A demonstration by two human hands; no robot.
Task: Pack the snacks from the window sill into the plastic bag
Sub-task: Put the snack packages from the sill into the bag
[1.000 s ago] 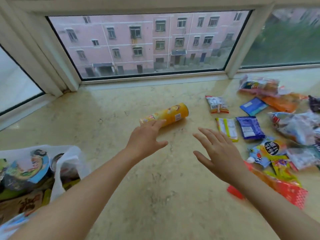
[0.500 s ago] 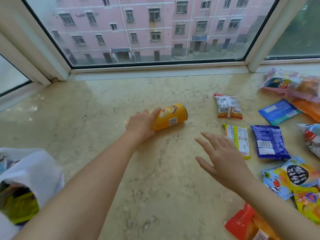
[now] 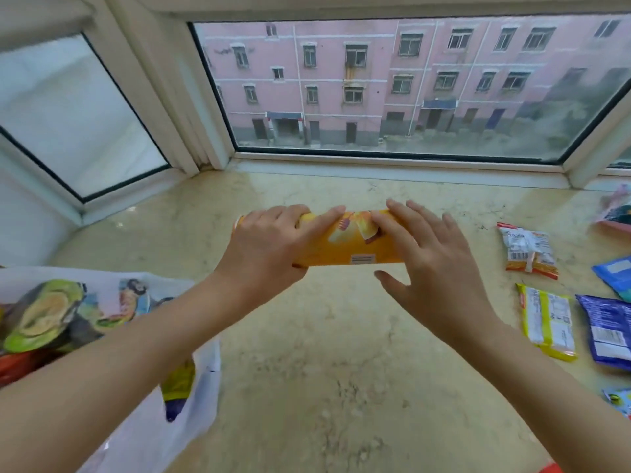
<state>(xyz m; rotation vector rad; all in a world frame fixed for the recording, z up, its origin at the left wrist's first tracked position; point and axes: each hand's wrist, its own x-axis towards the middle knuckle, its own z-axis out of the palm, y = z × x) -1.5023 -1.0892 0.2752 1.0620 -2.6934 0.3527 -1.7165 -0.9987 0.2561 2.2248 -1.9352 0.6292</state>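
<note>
A yellow chip can (image 3: 348,245) is held level above the marble sill (image 3: 327,353). My left hand (image 3: 269,247) grips its left end, fingers curled over the top. My right hand (image 3: 430,264) lies against the can's right end with straight, spread fingers. A white plastic bag (image 3: 143,421) lies at the lower left, with several snack packs inside it. More snacks lie on the sill at the right: a red-and-white pack (image 3: 527,250), a yellow pack (image 3: 548,320) and a dark blue pack (image 3: 611,331).
The window frame (image 3: 392,165) runs along the back of the sill, with a corner post (image 3: 170,107) at the left. A lighter blue packet (image 3: 616,274) and a pink bag (image 3: 618,209) sit at the far right edge.
My left hand has closed on the can and lifted it toward me. My right hand has come up to touch its right end. The view has swung left, so the bag shows more.
</note>
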